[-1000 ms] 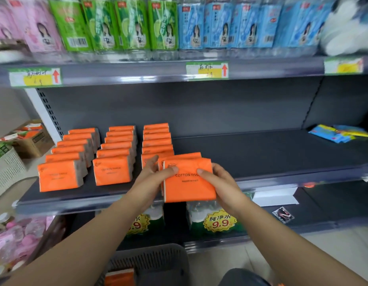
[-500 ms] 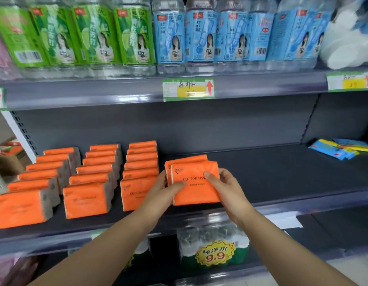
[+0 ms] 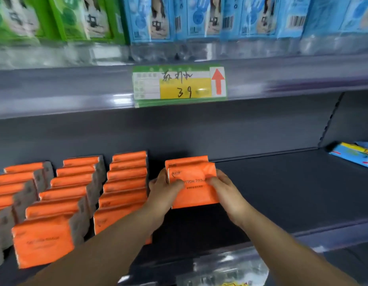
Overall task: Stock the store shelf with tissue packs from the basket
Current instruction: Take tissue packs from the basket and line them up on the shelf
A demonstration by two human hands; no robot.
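Two orange tissue packs (image 3: 194, 195) are held upright, one behind the other, btw. both hands over the dark shelf (image 3: 282, 193). The left hand (image 3: 163, 191) is curled round the packs' left edge — thumb laid across the printed front, other fingers tucked behind, out of sight. The right hand (image 3: 225, 189) is mirrored on the right edge, thumb pressed on the front w/ its tip close to the left thumb, fingers wrapped round the side. Both forearms are extended forward, palms turned inward. Whether the packs' lower edge is touching the shelf cannot be told. Just left of the left-hand fingers, rows of stocked orange packs (image 3: 125, 182) are lined front to back. Well right of the right-hand fingers, blue-and-yellow packets (image 3: 353, 154) are lying flat. Above the fingers, a price tag (image 3: 179, 85) is fixed to the upper shelf edge, w/ green and blue bottles (image 3: 199, 19) ranged above it — blurred.
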